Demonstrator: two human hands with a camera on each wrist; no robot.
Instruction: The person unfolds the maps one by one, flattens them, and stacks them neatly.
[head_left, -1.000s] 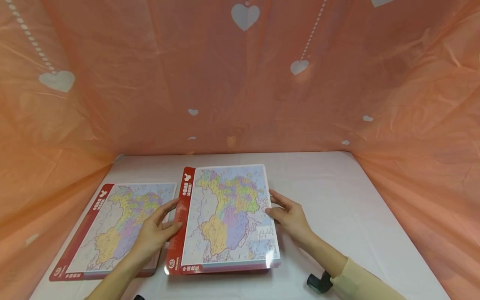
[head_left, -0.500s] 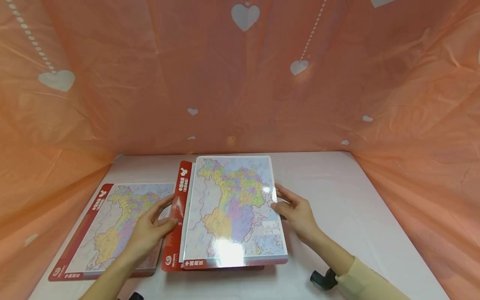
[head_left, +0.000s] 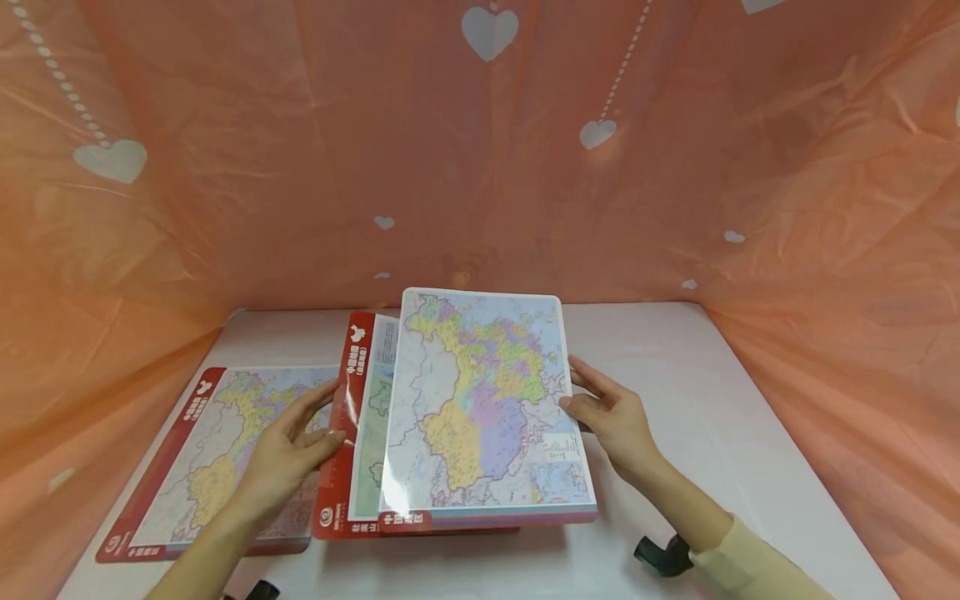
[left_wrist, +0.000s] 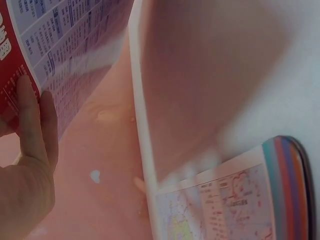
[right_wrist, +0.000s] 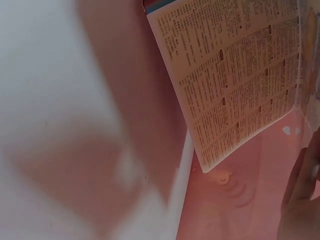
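A laminated map sheet [head_left: 483,400] is raised off the white table [head_left: 697,392], and my right hand [head_left: 611,417] pinches its right edge. Under it sits a red-edged map sheet [head_left: 360,417], partly uncovered on its left side; my left hand [head_left: 300,437] pinches its red left border. In the left wrist view my fingers [left_wrist: 30,125] lie on that red edge, and the printed underside [left_wrist: 65,50] shows. The right wrist view shows the top sheet's text-covered underside [right_wrist: 235,80] above the table, with my fingers [right_wrist: 300,200] at the lower right.
A third red-bordered map [head_left: 217,450] lies flat on the table at the left, partly under my left hand. An orange plastic curtain [head_left: 480,167] with white hearts walls in the back and both sides. A black wrist mount [head_left: 658,557] shows near the front edge.
Both sheets have risen off the table. The top map has slid right and up off the red-edged one, uncovering a strip of it. Both hands moved up with them.
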